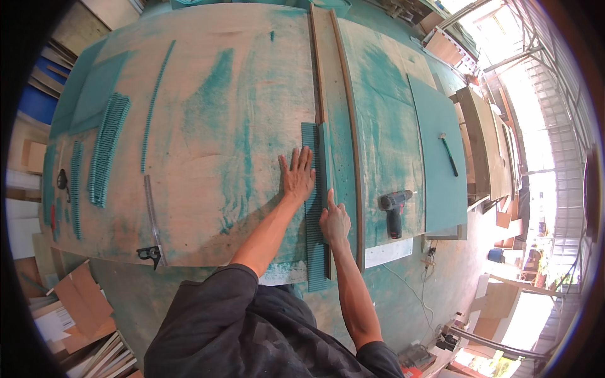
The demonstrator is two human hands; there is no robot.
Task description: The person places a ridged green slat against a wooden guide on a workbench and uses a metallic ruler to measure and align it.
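A long ribbed teal strip (315, 252) runs lengthwise on the large worktable, lying against a narrow straight teal bar (324, 151). My left hand (299, 177) lies flat, fingers stretched out, over the strip's left edge. On the bar's right side rests my right hand (336, 223), its index finger stretched forward along the bar and its thumb apart; the other fingers are partly bent, and I see nothing held in them. Just beyond the bar stand two long wooden rails, a left rail (317, 69) and a right rail (353, 126).
A cordless drill (395, 211) lies right of the rails; a hammer (449, 154) rests on a teal panel (435, 183). To the left are stacked ribbed strips (108, 151), a metal ruler (151, 201) and a black clamp-like tool (150, 254). A cable (413, 290) trails across the floor.
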